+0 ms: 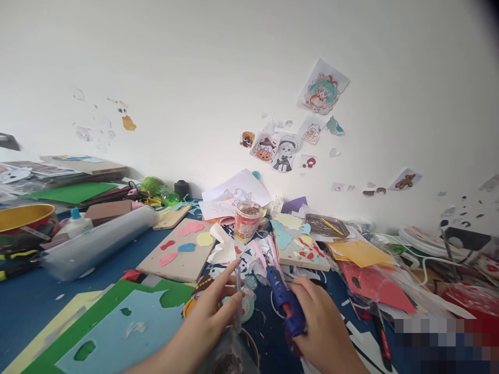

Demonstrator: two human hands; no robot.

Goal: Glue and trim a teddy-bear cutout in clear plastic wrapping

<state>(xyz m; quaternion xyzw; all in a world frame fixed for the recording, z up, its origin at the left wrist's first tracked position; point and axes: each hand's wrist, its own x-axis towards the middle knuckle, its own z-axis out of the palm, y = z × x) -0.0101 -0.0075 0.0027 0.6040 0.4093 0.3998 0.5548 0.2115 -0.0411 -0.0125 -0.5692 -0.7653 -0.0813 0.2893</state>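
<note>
My left hand (212, 306) is at the lower middle, thumb and fingers pinched on a thin clear plastic bag (228, 353) that hangs below it. My right hand (322, 317) is wrapped round a dark blue tool with an orange part (286, 301); its exact kind is not plain. Just beyond its far end are two pink prongs (259, 254), and I cannot tell whether they join it. Round paper cutouts (247, 306) lie behind my left fingers. White paper scraps (265, 267) are piled between the hands and a clear-lidded cup (248, 221).
Cardboard boards (154, 262) with coloured shapes flank the cup. Blue foam sheet (117, 332) lies front left, near a clear plastic roll (105, 241) and glue bottle (77, 223). At right are coloured sheets (384, 283), a cutter knife (382, 337) and a white cable (423, 259).
</note>
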